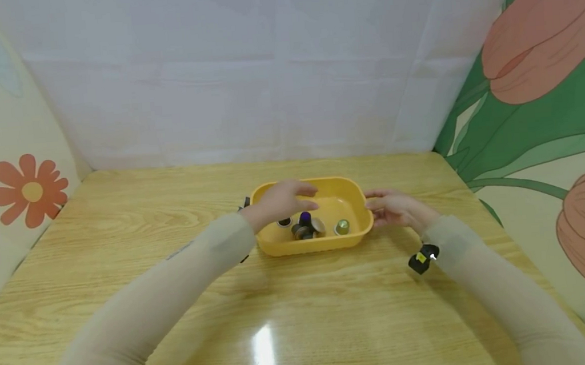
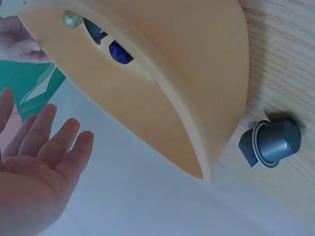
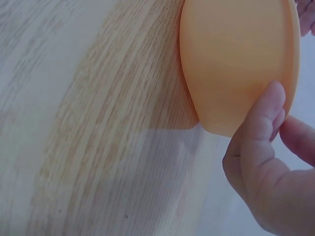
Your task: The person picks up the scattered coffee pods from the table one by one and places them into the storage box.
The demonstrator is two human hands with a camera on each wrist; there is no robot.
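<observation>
A yellow plastic basin (image 1: 308, 246) sits on the table with several coffee capsules inside. A green capsule (image 1: 342, 227) lies toward its right, apart from a cluster with a purple capsule (image 1: 305, 217) and darker ones. My left hand (image 1: 286, 199) hovers over the basin's left part, fingers extended and nothing in them. At the basin's right end my right hand (image 1: 398, 208) pinches the rim, thumb at the edge and fingers against the outer wall. Outside the basin, a dark grey-blue capsule (image 2: 279, 141) lies on its side against another dark piece.
The wooden table (image 1: 334, 317) ends at a white sheet (image 1: 265, 93) behind. Flower-patterned panels (image 1: 543, 157) flank it left and right. A black wrist camera (image 1: 421, 259) hangs below the right sleeve.
</observation>
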